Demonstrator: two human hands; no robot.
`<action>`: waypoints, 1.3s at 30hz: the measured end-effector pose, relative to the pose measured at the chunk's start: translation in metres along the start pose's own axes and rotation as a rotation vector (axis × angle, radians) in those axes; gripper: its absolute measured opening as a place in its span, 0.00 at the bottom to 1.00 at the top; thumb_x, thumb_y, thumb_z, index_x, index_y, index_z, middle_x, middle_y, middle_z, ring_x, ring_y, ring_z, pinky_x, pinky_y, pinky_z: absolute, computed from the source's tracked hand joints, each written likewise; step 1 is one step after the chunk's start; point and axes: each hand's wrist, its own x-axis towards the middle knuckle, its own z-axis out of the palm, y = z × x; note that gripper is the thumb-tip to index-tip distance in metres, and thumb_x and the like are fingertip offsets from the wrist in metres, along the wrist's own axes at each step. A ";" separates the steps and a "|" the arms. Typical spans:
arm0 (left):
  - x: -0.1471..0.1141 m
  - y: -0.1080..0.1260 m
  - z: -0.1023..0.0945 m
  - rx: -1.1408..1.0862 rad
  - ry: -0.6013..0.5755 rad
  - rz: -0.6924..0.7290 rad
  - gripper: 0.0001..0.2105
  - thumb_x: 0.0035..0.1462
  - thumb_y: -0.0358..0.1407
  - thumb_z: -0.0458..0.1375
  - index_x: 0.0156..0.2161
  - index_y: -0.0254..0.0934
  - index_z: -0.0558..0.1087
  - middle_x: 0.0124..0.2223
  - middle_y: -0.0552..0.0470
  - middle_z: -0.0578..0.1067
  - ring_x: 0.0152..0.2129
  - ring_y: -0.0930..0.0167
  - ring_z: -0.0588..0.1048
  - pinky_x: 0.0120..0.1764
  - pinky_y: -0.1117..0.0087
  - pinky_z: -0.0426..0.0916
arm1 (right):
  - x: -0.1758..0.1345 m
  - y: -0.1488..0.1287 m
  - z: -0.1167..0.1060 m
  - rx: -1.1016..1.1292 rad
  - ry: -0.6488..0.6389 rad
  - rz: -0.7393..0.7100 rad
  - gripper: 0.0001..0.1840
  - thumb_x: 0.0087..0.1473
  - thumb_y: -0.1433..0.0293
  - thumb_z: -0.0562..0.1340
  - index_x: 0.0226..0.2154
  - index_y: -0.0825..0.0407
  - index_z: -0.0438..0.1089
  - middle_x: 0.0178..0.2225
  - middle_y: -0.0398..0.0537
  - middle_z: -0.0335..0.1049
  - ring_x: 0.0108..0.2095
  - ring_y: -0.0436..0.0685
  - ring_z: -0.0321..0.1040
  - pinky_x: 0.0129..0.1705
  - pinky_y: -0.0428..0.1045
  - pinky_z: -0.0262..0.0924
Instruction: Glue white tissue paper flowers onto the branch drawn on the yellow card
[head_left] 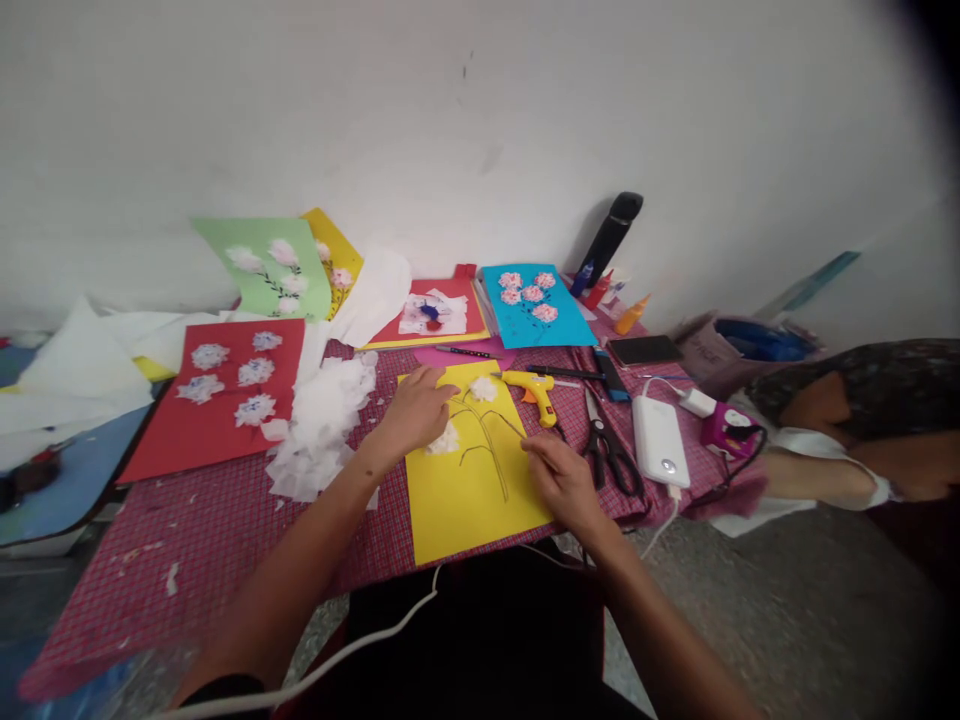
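Observation:
A yellow sheet of paper (pixel 442 515) lies in front of me, with thin dark branching stems (pixel 491 455) on it. My left hand (pixel 420 410) rests over its upper left edge, fingers stretched out. Just beneath that hand sits a white paper flower (pixel 442 440); a second white flower (pixel 482 388) is near the top edge. At the sheet's right side my right hand (pixel 559 478) is closed, thumb and fingers pinching what looks like a thin dark stick (pixel 511 425), its tip towards the stems. A yellow glue gun (pixel 538 390) lies at the upper right corner.
White paper pieces (pixel 322 420) are heaped at left, beside a red flower card (pixel 225 390). Scissors (pixel 606 450), a white power bank (pixel 660 440) and a purple plug adapter (pixel 727 432) lie right. A blue flower card (pixel 536 305) stands behind. Another person's arm (pixel 817 478) is far right.

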 end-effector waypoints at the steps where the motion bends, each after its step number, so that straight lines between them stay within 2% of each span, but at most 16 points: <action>1: -0.001 0.000 0.003 0.015 -0.008 0.008 0.19 0.63 0.31 0.51 0.55 0.38 0.77 0.63 0.40 0.69 0.62 0.56 0.63 0.64 0.53 0.57 | 0.000 0.001 0.002 -0.007 -0.015 -0.024 0.12 0.63 0.70 0.56 0.44 0.45 0.74 0.42 0.51 0.78 0.44 0.60 0.76 0.48 0.56 0.71; 5: 0.006 -0.001 0.016 0.038 -0.025 0.005 0.20 0.64 0.33 0.50 0.58 0.35 0.73 0.63 0.38 0.68 0.63 0.56 0.61 0.66 0.54 0.53 | -0.001 0.002 0.003 -0.033 -0.079 -0.048 0.15 0.64 0.72 0.55 0.48 0.44 0.73 0.45 0.53 0.76 0.46 0.60 0.76 0.48 0.56 0.71; 10: 0.023 0.004 0.022 0.012 -0.070 0.009 0.18 0.64 0.33 0.50 0.54 0.38 0.75 0.58 0.41 0.70 0.58 0.58 0.65 0.62 0.55 0.58 | -0.001 0.000 0.002 -0.078 -0.142 -0.025 0.14 0.63 0.71 0.56 0.48 0.43 0.72 0.44 0.52 0.76 0.45 0.61 0.75 0.48 0.57 0.72; 17: 0.024 0.004 0.020 -0.026 -0.057 0.047 0.15 0.63 0.31 0.51 0.50 0.37 0.76 0.56 0.41 0.72 0.57 0.58 0.67 0.62 0.56 0.59 | -0.001 0.004 0.003 -0.097 -0.161 -0.065 0.14 0.64 0.73 0.57 0.49 0.44 0.70 0.44 0.53 0.75 0.44 0.61 0.75 0.47 0.56 0.72; 22: 0.030 0.002 0.021 -0.013 -0.046 0.030 0.19 0.62 0.31 0.51 0.56 0.36 0.72 0.56 0.41 0.72 0.56 0.59 0.68 0.60 0.55 0.62 | 0.000 0.002 0.003 -0.114 -0.174 -0.098 0.13 0.64 0.75 0.57 0.49 0.47 0.70 0.43 0.53 0.75 0.43 0.59 0.75 0.45 0.55 0.72; 29: 0.030 0.002 0.022 -0.033 -0.083 0.076 0.17 0.63 0.30 0.50 0.52 0.37 0.76 0.53 0.40 0.73 0.55 0.58 0.69 0.59 0.55 0.64 | -0.001 0.005 0.003 -0.112 -0.187 -0.096 0.13 0.63 0.76 0.58 0.49 0.48 0.70 0.43 0.52 0.74 0.43 0.58 0.75 0.46 0.54 0.72; 34: 0.028 0.001 0.025 -0.045 -0.082 0.101 0.17 0.62 0.30 0.51 0.51 0.38 0.78 0.55 0.40 0.73 0.56 0.58 0.69 0.58 0.54 0.65 | 0.000 0.005 0.003 -0.115 -0.182 -0.102 0.13 0.63 0.76 0.58 0.48 0.48 0.71 0.43 0.52 0.75 0.44 0.59 0.75 0.46 0.54 0.72; 39: 0.021 -0.002 0.011 -0.052 -0.076 0.104 0.16 0.64 0.31 0.50 0.51 0.37 0.78 0.56 0.40 0.73 0.57 0.58 0.69 0.60 0.55 0.64 | 0.000 0.007 0.002 -0.116 -0.191 -0.098 0.12 0.63 0.75 0.58 0.48 0.48 0.70 0.43 0.53 0.75 0.44 0.59 0.75 0.46 0.54 0.72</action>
